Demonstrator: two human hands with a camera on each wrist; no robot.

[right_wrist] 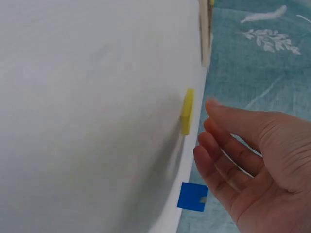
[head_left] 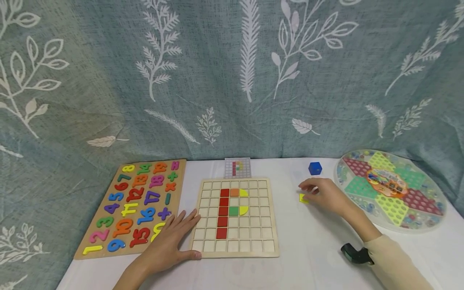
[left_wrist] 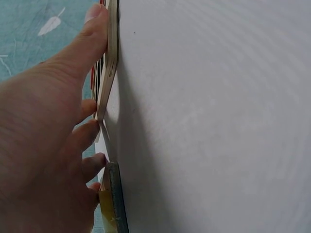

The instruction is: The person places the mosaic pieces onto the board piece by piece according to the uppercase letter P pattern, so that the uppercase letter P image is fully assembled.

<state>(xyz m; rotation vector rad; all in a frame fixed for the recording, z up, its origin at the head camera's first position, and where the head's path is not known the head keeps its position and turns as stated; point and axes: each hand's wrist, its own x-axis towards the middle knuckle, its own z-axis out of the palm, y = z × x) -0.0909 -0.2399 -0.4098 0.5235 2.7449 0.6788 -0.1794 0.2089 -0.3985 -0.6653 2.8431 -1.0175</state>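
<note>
A wooden grid board [head_left: 253, 233] lies at the middle of the table. On it are a column of red squares [head_left: 222, 221], an orange square [head_left: 235, 192], a green square [head_left: 233, 211] and two yellow rounded pieces [head_left: 244, 210]. My left hand [head_left: 170, 241] rests at the board's left edge, thumb by the near corner and fingers spread. My right hand [head_left: 328, 197] hovers with loosely bent fingers over a small yellow piece [head_left: 302, 198] right of the board. In the right wrist view a gap shows between the fingertips and that yellow piece [right_wrist: 187, 112].
A small card [head_left: 237, 167] with a printed grid pattern lies behind the board. Beyond my right hand sits a blue cube [head_left: 315, 168]. A number puzzle board [head_left: 181, 173] is at left, a round Chinese checkers board [head_left: 388, 181] at right. A leafy curtain [head_left: 217, 80] hangs behind.
</note>
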